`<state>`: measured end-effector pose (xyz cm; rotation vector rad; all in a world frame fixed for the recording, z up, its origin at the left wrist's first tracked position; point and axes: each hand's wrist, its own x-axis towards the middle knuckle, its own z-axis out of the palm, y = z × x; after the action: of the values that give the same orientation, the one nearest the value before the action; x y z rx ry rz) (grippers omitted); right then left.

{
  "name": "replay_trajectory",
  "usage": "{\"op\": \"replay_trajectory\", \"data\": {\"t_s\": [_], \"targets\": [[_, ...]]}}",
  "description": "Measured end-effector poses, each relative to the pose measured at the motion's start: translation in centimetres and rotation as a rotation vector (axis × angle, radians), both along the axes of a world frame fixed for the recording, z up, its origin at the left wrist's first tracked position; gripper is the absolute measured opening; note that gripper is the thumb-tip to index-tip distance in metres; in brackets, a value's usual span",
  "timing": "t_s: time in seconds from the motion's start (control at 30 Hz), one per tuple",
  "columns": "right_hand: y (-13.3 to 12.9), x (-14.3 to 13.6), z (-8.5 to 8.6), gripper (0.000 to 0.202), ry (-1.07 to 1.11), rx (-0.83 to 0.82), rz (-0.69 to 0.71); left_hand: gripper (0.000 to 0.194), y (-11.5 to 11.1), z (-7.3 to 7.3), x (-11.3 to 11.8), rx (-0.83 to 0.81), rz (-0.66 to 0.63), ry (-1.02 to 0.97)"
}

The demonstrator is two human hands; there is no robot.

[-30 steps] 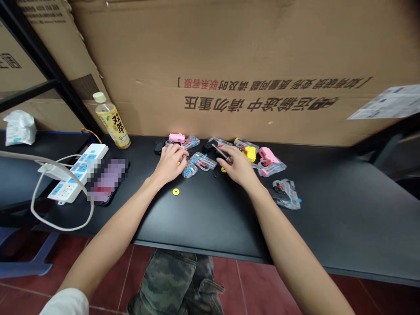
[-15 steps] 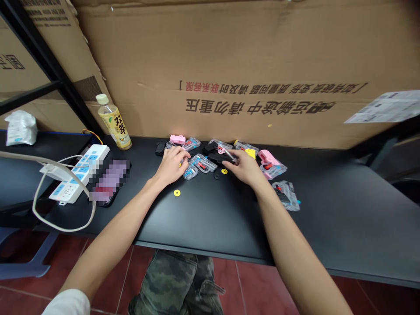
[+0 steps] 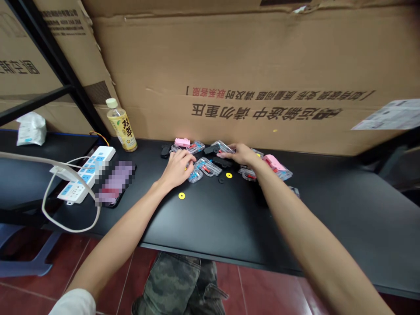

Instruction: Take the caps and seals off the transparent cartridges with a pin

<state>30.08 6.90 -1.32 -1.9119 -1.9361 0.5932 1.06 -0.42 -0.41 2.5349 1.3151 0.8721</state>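
Black desk (image 3: 203,218) against cardboard box (image 3: 249,57). Left hand (image 3: 179,168) spread flat on clear toy piece (image 3: 196,175). Right hand (image 3: 241,154) fingers curled round clear toy gun (image 3: 223,147) (grip partly hidden) at back of pile.

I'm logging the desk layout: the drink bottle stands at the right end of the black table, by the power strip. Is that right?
Not quite. In the head view the drink bottle stands toward the left end of the black table, not the right. It is indeed near the power strip.
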Motion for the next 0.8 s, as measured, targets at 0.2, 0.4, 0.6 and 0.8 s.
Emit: {"op": "replay_trajectory", "data": {"t_s": [0.2,0.4,0.6,0.8], "targets": [[-0.9,-0.8,1.3,0.033,0.070,0.165,-0.027,0.019,0.1,-0.2,0.0,-0.010,0.016,-0.070],[-5.6,-3.9,2.5,0.041,0.406,0.292,0.038,0.032,0.0,-0.1,0.3,-0.074,0.013,-0.370],[-10.0,-8.8,0.7,0.051,0.828,0.030,0.196,0.019,-0.3,-0.4,1.2,-0.382,-0.026,-0.588],[-10.8,-10.5,-0.2,0.046,0.898,0.045,0.185,0.019,-0.8,-0.3,2.1,-0.584,-0.070,-0.815]]}}
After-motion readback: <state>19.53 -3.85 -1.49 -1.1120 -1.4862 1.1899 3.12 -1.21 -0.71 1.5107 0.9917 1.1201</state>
